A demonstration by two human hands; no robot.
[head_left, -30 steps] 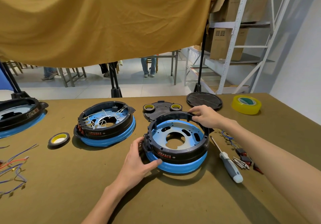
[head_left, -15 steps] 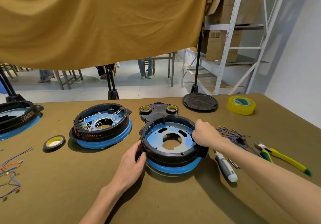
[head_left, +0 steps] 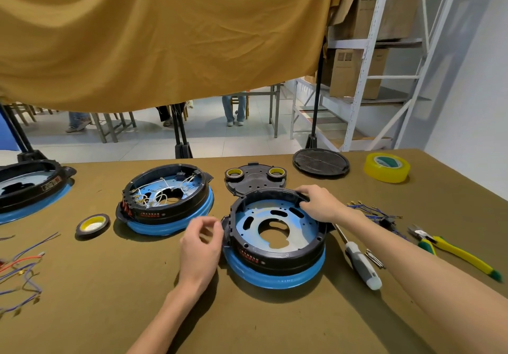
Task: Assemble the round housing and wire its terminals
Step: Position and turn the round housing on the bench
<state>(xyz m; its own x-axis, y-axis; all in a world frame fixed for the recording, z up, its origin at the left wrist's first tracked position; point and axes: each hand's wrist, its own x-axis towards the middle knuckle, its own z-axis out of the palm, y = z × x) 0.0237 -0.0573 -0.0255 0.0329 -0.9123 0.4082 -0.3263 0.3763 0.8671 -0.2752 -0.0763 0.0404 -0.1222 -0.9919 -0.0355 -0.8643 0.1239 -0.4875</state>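
Black ring housing [head_left: 277,232] sits mid-counter on its blue base; right hand [head_left: 319,202] grips the far rim, left hand [head_left: 202,239] hovers loosely curled, holding nothing. I'd press evenly all round so it seats flat before wiring.

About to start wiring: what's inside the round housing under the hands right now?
Inside the round housing only a bare blue plate with slots and a centre hole shows, no wires. The right hand covers part of the far rim, so that spot is hidden.
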